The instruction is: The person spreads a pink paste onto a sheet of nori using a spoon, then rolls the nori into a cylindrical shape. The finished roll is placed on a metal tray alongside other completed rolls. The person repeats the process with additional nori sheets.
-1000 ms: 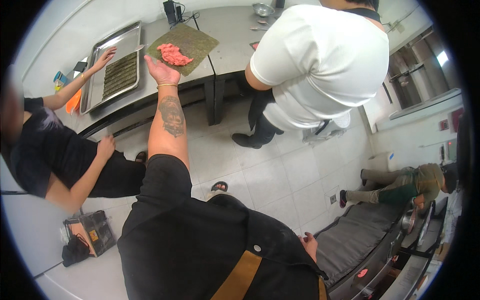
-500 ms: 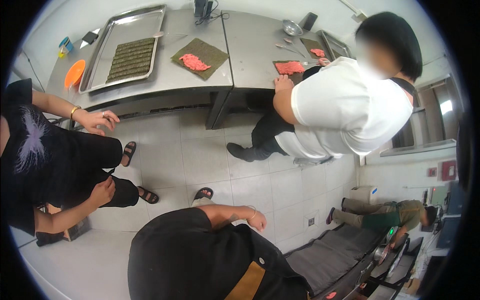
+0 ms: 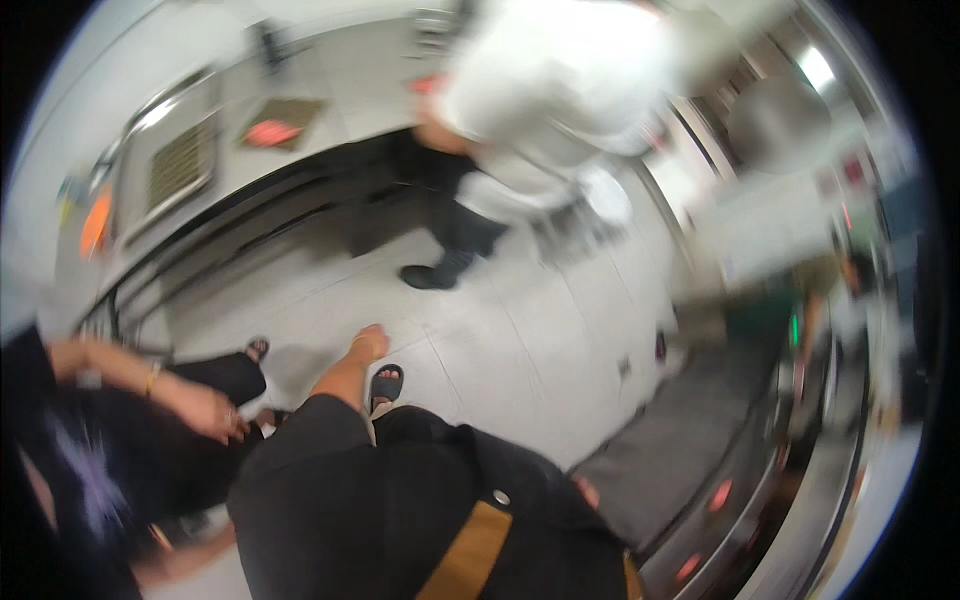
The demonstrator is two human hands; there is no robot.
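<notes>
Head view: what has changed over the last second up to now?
The left hand has drawn back from the mat with red fish pieces on the steel counter and now hangs empty over the floor. Nothing was picked up. The metal tray stayed put; the right hand is unseen.

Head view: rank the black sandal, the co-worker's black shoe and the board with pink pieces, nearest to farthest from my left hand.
1. Black sandal, just below and right of the left hand.
2. Co-worker's black shoe, farther up and to the right.
3. Board with pink pieces, far up and left on the steel counter.
</notes>
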